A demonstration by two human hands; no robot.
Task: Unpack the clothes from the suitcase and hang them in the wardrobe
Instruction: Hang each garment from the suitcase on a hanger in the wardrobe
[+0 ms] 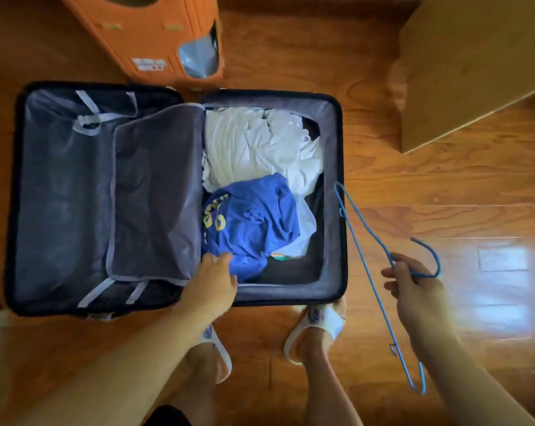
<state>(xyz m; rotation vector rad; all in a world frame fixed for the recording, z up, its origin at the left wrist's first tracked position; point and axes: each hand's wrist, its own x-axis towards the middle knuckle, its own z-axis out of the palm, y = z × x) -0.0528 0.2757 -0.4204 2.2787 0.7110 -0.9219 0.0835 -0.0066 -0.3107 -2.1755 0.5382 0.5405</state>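
A dark suitcase (335,210) lies open on the wooden floor. Its right half holds crumpled white clothes (260,146) and a blue shirt (260,226) with yellow print. A grey divider flap (155,195) is folded over onto the left half. My left hand (213,281) reaches into the right half and its fingertips touch the near edge of the blue shirt. My right hand (413,287) is to the right of the suitcase and grips a blue wire hanger (364,259) near its hook. The hanger slants over the suitcase's right rim.
An orange plastic cabinet (155,35) stands behind the suitcase. A light wooden furniture panel (469,66) fills the upper right. My two feet in white slippers (318,330) stand at the suitcase's near edge. Bare wooden floor (444,195) lies to the right.
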